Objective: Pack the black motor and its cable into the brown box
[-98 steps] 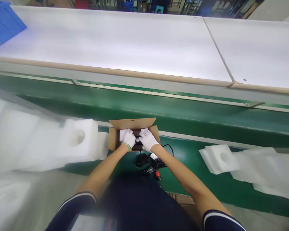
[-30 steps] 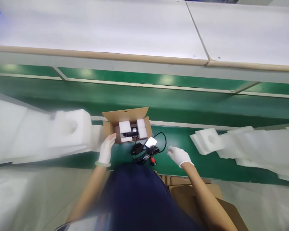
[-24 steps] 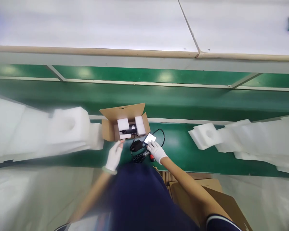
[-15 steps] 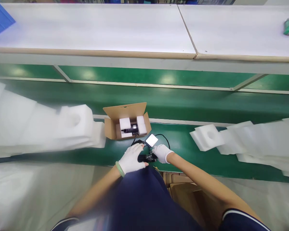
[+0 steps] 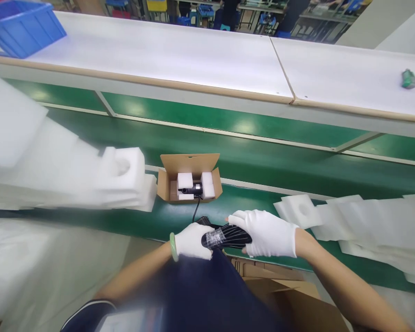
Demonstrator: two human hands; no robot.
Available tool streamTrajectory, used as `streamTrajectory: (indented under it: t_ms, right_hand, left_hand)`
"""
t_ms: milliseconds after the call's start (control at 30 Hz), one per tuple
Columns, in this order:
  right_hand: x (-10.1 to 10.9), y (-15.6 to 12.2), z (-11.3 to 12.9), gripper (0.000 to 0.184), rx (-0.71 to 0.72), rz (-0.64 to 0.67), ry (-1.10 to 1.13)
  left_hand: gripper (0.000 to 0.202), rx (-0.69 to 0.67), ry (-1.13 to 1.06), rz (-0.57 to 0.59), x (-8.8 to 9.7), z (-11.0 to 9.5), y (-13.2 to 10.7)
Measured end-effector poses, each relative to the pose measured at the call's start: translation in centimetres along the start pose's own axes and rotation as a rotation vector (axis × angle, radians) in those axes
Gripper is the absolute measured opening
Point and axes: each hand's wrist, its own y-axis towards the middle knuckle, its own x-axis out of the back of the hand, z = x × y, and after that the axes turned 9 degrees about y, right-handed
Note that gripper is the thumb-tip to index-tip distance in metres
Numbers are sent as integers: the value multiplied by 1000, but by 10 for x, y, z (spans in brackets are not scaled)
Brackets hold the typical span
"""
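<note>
Both my hands wear white gloves. My left hand (image 5: 192, 240) is closed round the near end of a bundled black cable (image 5: 232, 236), which has a clear wrap round its middle. The bundle's right end is in the grip of my right hand (image 5: 268, 233). A single black lead runs from the bundle up to an open cardboard box (image 5: 190, 161). Inside the box lies a black cylindrical device (image 5: 193, 189), seated between white foam blocks (image 5: 207, 184). My fingers hide parts of the cable.
White foam pieces (image 5: 124, 173) are piled left of the box, and more foam (image 5: 302, 210) lies to the right on the green bench (image 5: 256, 196). A raised white shelf (image 5: 180, 55) behind bears a blue bin (image 5: 27, 30) and a small green object (image 5: 409, 79). Flat cardboard (image 5: 290, 295) sits below the bench edge.
My right hand has moved right and now grips the cable bundle's end. The bundle is lifted nearer me and stretched sideways. The white square piece beside it is out of sight. The view has tilted up.
</note>
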Motion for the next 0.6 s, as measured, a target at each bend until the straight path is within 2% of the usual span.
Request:
streamTrajectory:
  t_ms: [67, 133, 200, 267, 333, 400, 433, 500, 600]
  right_hand:
    - [1, -6, 5, 68, -23, 4, -37]
    - [3, -10, 10, 73, -40, 9, 9]
    - [7, -12, 13, 62, -45, 7, 119]
    - [13, -12, 15, 45, -55, 4, 235]
    - [22, -10, 19, 36, -77, -3, 336]
    - [32, -6, 25, 32, -98, -2, 403]
    - [37, -2, 29, 30, -116, 6, 421]
    - [46, 6, 37, 25, -160, 39, 448]
    - [56, 21, 41, 26, -216, 140, 609]
  left_hand:
    - [24, -21, -93, 79, 10, 1, -4]
    - [26, -67, -126, 144, 18, 3, -6]
    - [32, -124, -89, 152, 25, 2, -10]
    - [52, -151, 60, 81, 30, -1, -18]
    - [80, -113, 208, -13, 33, -5, -29]
    - [93, -32, 224, -63, 33, -7, -40]
    - [88, 3, 194, -94, 33, -6, -45]
    - [65, 27, 100, -156, 32, 1, -52]
    - [46, -53, -159, -181, 34, 22, -51]
